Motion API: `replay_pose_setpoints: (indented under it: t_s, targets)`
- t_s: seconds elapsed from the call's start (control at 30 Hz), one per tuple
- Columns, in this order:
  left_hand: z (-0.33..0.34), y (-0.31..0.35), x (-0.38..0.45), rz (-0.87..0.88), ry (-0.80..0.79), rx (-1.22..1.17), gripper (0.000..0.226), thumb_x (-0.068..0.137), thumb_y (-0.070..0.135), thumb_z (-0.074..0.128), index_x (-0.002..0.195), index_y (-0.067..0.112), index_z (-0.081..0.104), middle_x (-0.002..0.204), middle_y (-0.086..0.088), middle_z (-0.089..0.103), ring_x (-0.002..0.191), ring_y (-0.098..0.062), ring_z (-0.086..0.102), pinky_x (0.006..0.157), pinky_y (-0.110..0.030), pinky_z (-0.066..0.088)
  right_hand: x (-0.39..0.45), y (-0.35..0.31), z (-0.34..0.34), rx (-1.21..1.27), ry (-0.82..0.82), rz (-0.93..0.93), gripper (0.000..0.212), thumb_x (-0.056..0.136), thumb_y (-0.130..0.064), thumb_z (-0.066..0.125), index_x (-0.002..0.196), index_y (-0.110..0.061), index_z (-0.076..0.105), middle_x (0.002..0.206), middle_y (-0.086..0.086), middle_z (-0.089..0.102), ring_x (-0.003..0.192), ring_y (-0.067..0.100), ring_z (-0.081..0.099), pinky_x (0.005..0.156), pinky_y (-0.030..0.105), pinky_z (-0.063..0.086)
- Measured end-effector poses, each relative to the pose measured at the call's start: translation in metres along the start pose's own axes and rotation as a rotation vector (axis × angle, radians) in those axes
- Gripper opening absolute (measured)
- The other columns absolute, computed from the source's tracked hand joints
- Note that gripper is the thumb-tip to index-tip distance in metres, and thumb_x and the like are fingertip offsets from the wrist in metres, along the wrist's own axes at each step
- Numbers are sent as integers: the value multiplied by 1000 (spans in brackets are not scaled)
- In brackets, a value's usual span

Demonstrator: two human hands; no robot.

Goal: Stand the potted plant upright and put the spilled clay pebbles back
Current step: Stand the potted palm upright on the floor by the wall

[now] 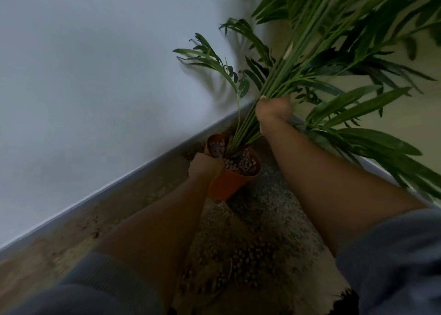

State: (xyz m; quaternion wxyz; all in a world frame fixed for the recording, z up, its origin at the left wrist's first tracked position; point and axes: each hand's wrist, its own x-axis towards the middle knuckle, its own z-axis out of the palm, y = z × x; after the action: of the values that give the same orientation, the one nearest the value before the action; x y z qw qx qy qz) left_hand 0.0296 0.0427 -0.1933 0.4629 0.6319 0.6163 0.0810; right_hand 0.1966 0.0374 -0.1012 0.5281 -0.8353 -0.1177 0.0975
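An orange plastic pot [226, 184] stands on the floor by the wall, leaning a little, with clay pebbles [241, 164] filling its top. My left hand [205, 165] grips the pot's near rim. Long green stems [298, 64] rise from the pot toward the upper right, and my right hand [274, 110] is closed around the bundle partway up. Spilled clay pebbles [241, 262] lie scattered on the floor between my forearms, close to me.
A white wall [95, 76] with a pale skirting board [119, 183] runs diagonally at left. The floor is speckled carpet [274, 214], with a brownish strip [71, 228] along the skirting. Leaves spread across the right side. My grey sleeves fill the bottom corners.
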Motion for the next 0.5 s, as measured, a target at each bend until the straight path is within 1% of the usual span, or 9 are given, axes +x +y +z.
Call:
replay_pose_setpoints:
  t_s: [0.13, 0.23, 0.33, 0.43, 0.5]
  targets:
    - [2, -9, -7, -65, 7, -76, 41, 80, 34, 66, 107, 3, 61, 103, -13, 65, 90, -30, 66, 71, -34, 55, -6, 4, -3, -3, -62, -68, 46, 88, -25, 65, 128, -7, 53, 129, 14, 59, 115, 34, 59, 92, 37, 50]
    - [5, -14, -16, -94, -9, -149, 41, 80, 32, 68, 107, 2, 61, 102, -14, 66, 90, -30, 67, 75, -36, 58, -13, 8, -8, 48, -118, -120, 46, 87, -24, 66, 128, -7, 54, 124, 12, 64, 113, 32, 61, 95, 39, 53]
    - [8, -21, -22, -113, -6, -177, 40, 80, 32, 69, 106, 2, 61, 101, -14, 67, 89, -29, 68, 72, -35, 58, -23, 13, -14, 46, -151, -169, 47, 87, -26, 67, 128, -8, 56, 122, 10, 66, 112, 30, 62, 94, 37, 53]
    - [12, -30, -27, -122, 9, -225, 45, 79, 33, 72, 109, 2, 60, 100, -14, 67, 87, -28, 69, 67, -32, 57, -33, 17, -18, 26, -190, -207, 54, 86, -30, 68, 133, -7, 53, 126, 11, 64, 116, 30, 60, 97, 41, 53]
    - [14, -36, -29, -124, 12, -251, 51, 77, 33, 74, 113, 0, 59, 103, -15, 67, 88, -28, 69, 66, -32, 56, -41, 19, -20, 9, -207, -232, 53, 85, -32, 70, 130, -7, 54, 123, 11, 66, 113, 30, 62, 95, 42, 54]
